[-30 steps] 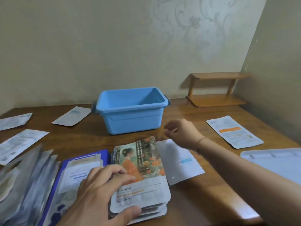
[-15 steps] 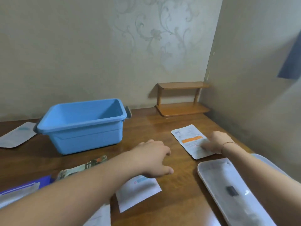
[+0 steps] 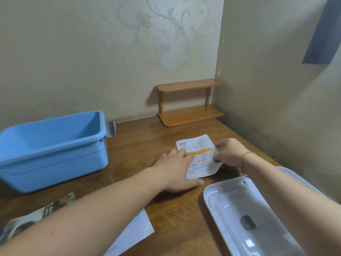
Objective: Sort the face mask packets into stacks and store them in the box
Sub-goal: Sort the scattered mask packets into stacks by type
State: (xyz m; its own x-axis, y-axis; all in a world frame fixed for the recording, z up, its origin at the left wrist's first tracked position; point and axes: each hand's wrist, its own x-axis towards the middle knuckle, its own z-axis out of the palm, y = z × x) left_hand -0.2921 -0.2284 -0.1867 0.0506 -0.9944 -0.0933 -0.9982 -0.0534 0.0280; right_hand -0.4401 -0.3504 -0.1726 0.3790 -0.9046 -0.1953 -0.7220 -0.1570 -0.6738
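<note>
1. Orange-banded white packet point(image 3: 200, 156) lies on the wooden table point(image 3: 171, 215) between the two hands, its near right corner lifted a little off the wood.
2. Left hand point(image 3: 177, 170) lies flat on the table at the packet's left edge, fingers straight and resting over that edge, thumb stretched along the near edge.
3. Right hand point(image 3: 229, 154) is at the packet's right edge, fingers curled and pinching that side; how much of the packet sits inside the pinch cannot be seen.
4. The hands are apart, with the packet's width between them.
5. A thin red bracelet point(image 3: 248, 154) circles the right wrist.
6. Left of the left hand, well apart from it, stands the blue box point(image 3: 53, 156), open-topped, with nothing visible inside from this angle. A grey latch point(image 3: 111, 128) hangs at its right end.
7. Under the left forearm lies a plain white packet point(image 3: 136, 231), partly hidden by the arm.
8. Further left of that forearm, at the near edge of view, a packet with a painted picture point(image 3: 33, 217) shows, also partly covered.
9. Near the right forearm, just on the near side of the right hand, rests a white lid point(image 3: 217, 198), inner side up, with a small dark piece point(image 3: 248, 221) lying in it.
10. Beyond both hands, in the corner of the walls, a small wooden shelf point(image 3: 190, 102) with two levels stands on the table.
</note>
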